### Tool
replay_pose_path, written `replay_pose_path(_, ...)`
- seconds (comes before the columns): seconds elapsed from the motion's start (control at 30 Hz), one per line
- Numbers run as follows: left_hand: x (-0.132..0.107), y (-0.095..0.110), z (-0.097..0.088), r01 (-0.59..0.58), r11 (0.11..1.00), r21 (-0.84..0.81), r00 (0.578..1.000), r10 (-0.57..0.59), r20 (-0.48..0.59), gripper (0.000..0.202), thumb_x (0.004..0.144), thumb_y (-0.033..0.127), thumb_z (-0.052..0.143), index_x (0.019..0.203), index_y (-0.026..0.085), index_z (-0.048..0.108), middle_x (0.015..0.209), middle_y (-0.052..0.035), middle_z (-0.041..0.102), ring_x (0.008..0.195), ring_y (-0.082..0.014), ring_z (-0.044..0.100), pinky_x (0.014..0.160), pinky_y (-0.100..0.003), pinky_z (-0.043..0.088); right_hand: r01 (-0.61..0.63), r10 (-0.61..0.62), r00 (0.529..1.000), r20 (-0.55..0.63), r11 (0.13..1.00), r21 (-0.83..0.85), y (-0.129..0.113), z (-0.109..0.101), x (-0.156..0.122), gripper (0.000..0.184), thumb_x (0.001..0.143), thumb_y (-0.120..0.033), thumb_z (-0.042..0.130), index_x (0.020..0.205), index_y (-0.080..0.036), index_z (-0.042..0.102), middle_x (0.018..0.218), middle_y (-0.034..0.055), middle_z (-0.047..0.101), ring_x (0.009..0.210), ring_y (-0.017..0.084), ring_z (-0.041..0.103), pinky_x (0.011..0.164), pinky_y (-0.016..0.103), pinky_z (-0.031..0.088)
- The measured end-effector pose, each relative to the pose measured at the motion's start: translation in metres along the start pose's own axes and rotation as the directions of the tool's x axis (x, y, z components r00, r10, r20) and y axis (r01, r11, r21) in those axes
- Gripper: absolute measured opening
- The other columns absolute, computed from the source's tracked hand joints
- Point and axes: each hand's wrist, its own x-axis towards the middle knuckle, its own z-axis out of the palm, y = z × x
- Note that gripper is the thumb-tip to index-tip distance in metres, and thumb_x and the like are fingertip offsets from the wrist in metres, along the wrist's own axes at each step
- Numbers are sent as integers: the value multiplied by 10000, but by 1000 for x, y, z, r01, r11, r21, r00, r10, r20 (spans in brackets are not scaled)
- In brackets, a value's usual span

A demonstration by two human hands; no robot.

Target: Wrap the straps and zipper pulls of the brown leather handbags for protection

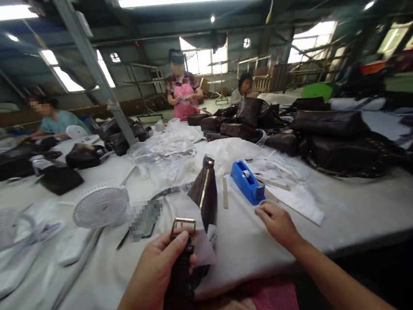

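Observation:
My left hand [155, 272] is closed around a dark brown leather strap with a gold buckle [182, 225] at the table's near edge; the thumb lies just below the buckle. A white tag or paper [204, 249] hangs beside the strap. A dark brown leather piece with a gold trim [205, 194] stands up just beyond. My right hand [276, 221] rests on the white table [361, 208] with fingers curled, close to a blue tape dispenser [247, 182]. What the right fingers hold, if anything, is hidden.
A small white fan [100, 206] lies to the left. Clear plastic bags [166, 151] are heaped mid-table, paper strips [290, 186] to the right. Dark brown bags [329, 138] are piled at right and at far left. Three other people work at the table's far side.

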Motion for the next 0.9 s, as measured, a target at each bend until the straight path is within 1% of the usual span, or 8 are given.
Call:
replay_pose_path(0.07, -1, 0, -1, -26, 1000, -10, 1000, 26, 8, 511, 694, 472, 809, 1060, 148, 659, 575, -21, 657, 455, -111, 552, 455, -182, 429, 44, -75, 987, 140, 976, 213, -37, 6, -11, 458, 945, -497, 454, 661, -195, 648, 705, 57, 655, 712, 201, 593, 726, 325, 463)
replay_pose_path(0.17, -4, 0, 3, -41, 999, -18, 999, 42, 17, 510, 691, 479, 809, 1049, 143, 669, 563, -27, 660, 442, -111, 549, 444, -183, 423, -24, -272, 877, 395, 798, 602, -96, 7, -30, 537, 929, -608, 450, 737, -165, 687, 711, 57, 655, 649, 172, 566, 607, 278, 428)
replay_pose_path(0.27, -11, 0, 7, -70, 997, -23, 997, 71, 36, 484, 694, 476, 812, 1016, 138, 687, 561, -25, 659, 448, -106, 557, 461, -183, 432, -67, -446, 727, 523, 712, 699, -142, 5, -43, 431, 876, -560, 594, 935, -161, 746, 873, 61, 693, 770, 182, 583, 662, 269, 425)
replay_pose_path(0.37, -18, 2, 8, -125, 992, -25, 990, 126, 59, 459, 694, 481, 812, 975, 136, 700, 564, -14, 649, 465, -112, 573, 482, -195, 448, -140, -482, 628, 611, 702, 698, -162, 9, -45, 362, 859, -480, 648, 847, -139, 770, 793, 45, 685, 719, 160, 563, 660, 267, 403)
replay_pose_path(0.5, -25, 4, 2, -169, 985, 41, 986, 168, 17, 496, 741, 556, 745, 999, 135, 696, 547, -24, 650, 418, -115, 542, 429, -194, 405, -236, -330, 773, 542, 644, 728, -157, 22, -31, 345, 765, -454, 756, 726, -111, 743, 612, 0, 607, 570, 95, 454, 560, 233, 331)
replay_pose_path(0.6, -26, 2, -2, -193, 977, 89, 981, 194, -7, 505, 787, 604, 673, 990, 141, 689, 556, -36, 656, 418, -117, 537, 410, -186, 387, -374, -89, 884, 460, 456, 807, -154, 33, -18, 367, 672, -445, 839, 659, -120, 667, 526, -46, 515, 478, 54, 345, 461, 208, 234)
replay_pose_path(0.73, -28, -5, -1, -251, 953, 171, 967, 237, 99, 408, 847, 545, 634, 846, 139, 671, 741, -73, 702, 491, -113, 597, 448, -179, 421, -451, 3, 889, 458, 182, 874, -168, 43, -16, 405, 643, -436, 865, 664, -136, 593, 541, -57, 507, 441, 38, 336, 416, 187, 230)
replay_pose_path(0.9, -31, -9, -2, -308, 917, 252, 951, 288, 116, 345, 912, 467, 572, 823, 142, 653, 757, -61, 687, 522, -113, 616, 476, -180, 433, -443, -9, 893, 450, 163, 882, -186, 49, -30, 398, 704, -460, 824, 706, -144, 583, 542, -59, 502, 438, 45, 364, 413, 182, 270)
